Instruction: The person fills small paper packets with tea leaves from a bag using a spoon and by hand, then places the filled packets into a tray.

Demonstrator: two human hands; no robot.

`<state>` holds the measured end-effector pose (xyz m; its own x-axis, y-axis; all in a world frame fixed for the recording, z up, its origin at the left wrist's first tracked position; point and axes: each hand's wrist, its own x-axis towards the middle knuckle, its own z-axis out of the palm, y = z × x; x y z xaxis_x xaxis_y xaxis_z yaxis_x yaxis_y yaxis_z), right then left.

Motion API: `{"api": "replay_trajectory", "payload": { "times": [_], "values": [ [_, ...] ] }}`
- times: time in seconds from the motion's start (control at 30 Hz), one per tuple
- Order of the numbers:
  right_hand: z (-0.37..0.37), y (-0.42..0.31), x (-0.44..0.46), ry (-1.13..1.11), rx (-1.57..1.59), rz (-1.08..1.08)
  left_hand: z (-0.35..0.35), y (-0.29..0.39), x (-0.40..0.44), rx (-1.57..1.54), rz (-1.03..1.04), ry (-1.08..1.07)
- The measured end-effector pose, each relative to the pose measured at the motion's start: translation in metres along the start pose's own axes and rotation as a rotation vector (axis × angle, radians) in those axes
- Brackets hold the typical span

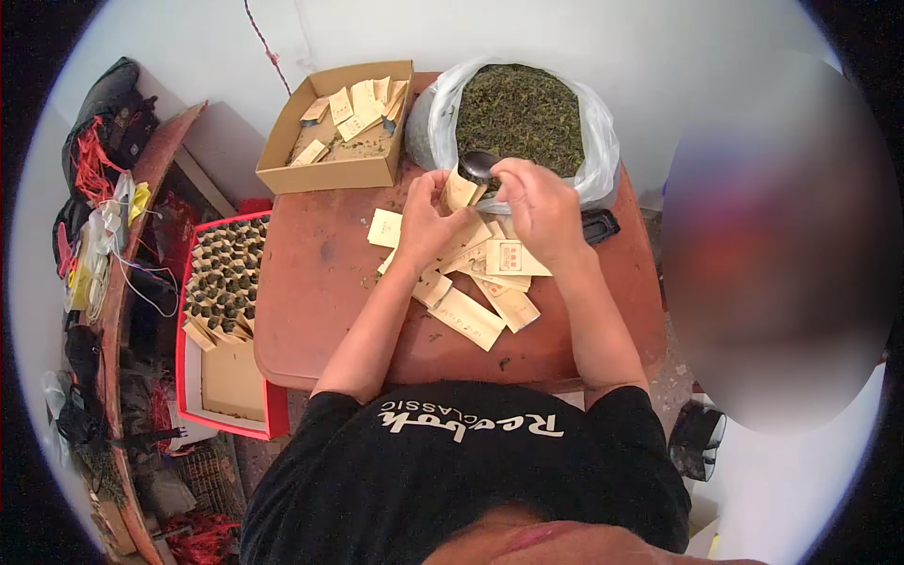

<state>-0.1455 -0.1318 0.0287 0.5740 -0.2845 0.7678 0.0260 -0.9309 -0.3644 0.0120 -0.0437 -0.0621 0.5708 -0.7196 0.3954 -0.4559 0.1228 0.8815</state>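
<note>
My left hand [435, 224] is closed around a small tan paper packet [460, 192], held upright above the table. My right hand [543, 209] pinches a dark round scoop [479, 164], which sits at the packet's open top. Below both hands lies a loose pile of flat tan paper packets [466, 318], some with red or dark print. Just beyond them stands a clear plastic bag [600, 151], rolled open and full of dark green dried leaves [518, 111]. Whether leaves are in the scoop is hard to make out.
On the red-brown table [311, 273], a cardboard box [330, 175] at the back left holds several packets. A black plastic tray [600, 226] lies by my right wrist. Lower left, a red box [274, 405] holds many upright leaf-filled packets. A cluttered shelf [118, 330] stands further left.
</note>
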Motion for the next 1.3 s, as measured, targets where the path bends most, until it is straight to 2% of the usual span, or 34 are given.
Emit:
{"api": "replay_trajectory", "payload": {
  "times": [0.1, 0.2, 0.3, 0.4, 0.53, 0.63, 0.7, 0.73, 0.77, 0.8, 0.87, 0.9, 0.97, 1.03, 1.1, 1.17, 1.3],
  "values": [
    [-0.009, -0.003, 0.001, 0.016, 0.021, 0.098, 0.0, 0.002, 0.0, 0.014, -0.003, 0.001],
    [-0.001, 0.003, -0.005, -0.082, -0.076, -0.042, 0.002, 0.004, 0.0, -0.033, -0.011, 0.003],
    [0.002, 0.001, -0.007, -0.017, -0.023, -0.059, 0.002, 0.006, -0.002, -0.035, -0.047, 0.0],
    [-0.003, 0.0, 0.0, 0.062, 0.02, 0.048, -0.001, 0.003, -0.001, -0.1, -0.081, 0.001],
    [0.002, -0.002, -0.007, -0.124, -0.096, -0.089, -0.003, 0.001, -0.001, -0.065, -0.055, -0.016],
    [-0.005, 0.009, -0.02, -0.002, -0.137, 0.13, -0.007, -0.007, -0.003, -0.027, 0.036, 0.007],
    [-0.018, 0.007, -0.026, 0.129, 0.09, 0.429, -0.016, -0.004, -0.01, -0.128, 0.011, 0.064],
    [-0.019, 0.019, -0.035, 0.23, 0.021, 0.436, -0.029, 0.004, -0.015, -0.101, 0.032, 0.069],
    [-0.021, 0.021, -0.041, 0.334, 0.159, 0.513, -0.046, 0.01, -0.023, -0.07, 0.051, 0.072],
    [-0.027, 0.034, -0.05, 0.384, 0.198, 0.618, -0.066, 0.012, -0.033, -0.154, -0.022, 0.086],
    [-0.038, 0.052, -0.067, 0.428, 0.107, 0.574, -0.095, 0.017, -0.051, -0.348, -0.132, 0.099],
    [-0.047, 0.046, -0.066, 0.409, 0.005, 0.654, -0.111, 0.019, -0.061, -0.251, -0.122, 0.179],
    [-0.059, 0.066, -0.082, 0.445, 0.038, 0.604, -0.157, 0.021, -0.093, -0.067, -0.102, 0.307],
    [-0.063, 0.061, -0.084, 0.546, 0.026, 0.659, -0.21, 0.011, -0.128, 0.024, -0.243, 0.41],
    [-0.067, 0.059, -0.086, 0.58, 0.027, 0.69, -0.255, -0.011, -0.161, 0.248, -0.224, 0.7],
    [-0.068, 0.062, -0.088, 0.597, 0.028, 0.71, -0.299, -0.029, -0.184, 0.252, -0.221, 0.866],
    [-0.069, 0.07, -0.092, 0.612, 0.014, 0.718, -0.37, -0.105, -0.244, 0.215, -0.372, 1.04]
  ]
}}
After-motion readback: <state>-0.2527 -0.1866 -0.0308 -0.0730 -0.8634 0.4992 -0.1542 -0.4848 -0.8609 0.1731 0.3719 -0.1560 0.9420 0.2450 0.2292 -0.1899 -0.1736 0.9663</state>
